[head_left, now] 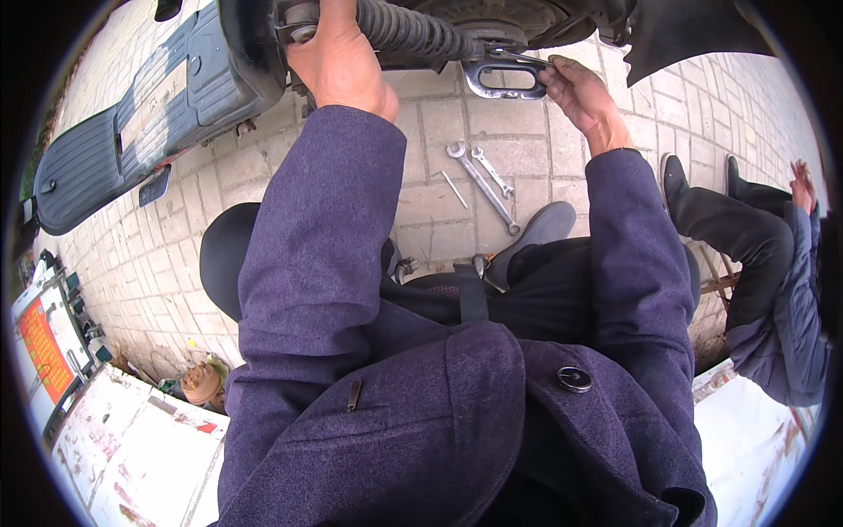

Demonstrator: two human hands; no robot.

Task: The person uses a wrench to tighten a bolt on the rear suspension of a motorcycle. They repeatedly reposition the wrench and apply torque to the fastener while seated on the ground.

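Note:
My left hand rests against the upper end of a black coil-spring shock absorber on a vehicle; its fingers run out of the top edge and cannot be made out. My right hand pinches a thin metal wrench, whose far end meets the fitting at the shock's lower end, beside the wheel hub. Just under the wrench is a black and silver loop-shaped bracket. On the paving between my arms lie a large combination wrench, a smaller wrench and a thin rod.
At the left stretches the vehicle's ribbed grey footboard, with a dark phone-like slab below it. Another person sits at the right. White, stained panels and a rusty brown object are at the lower left.

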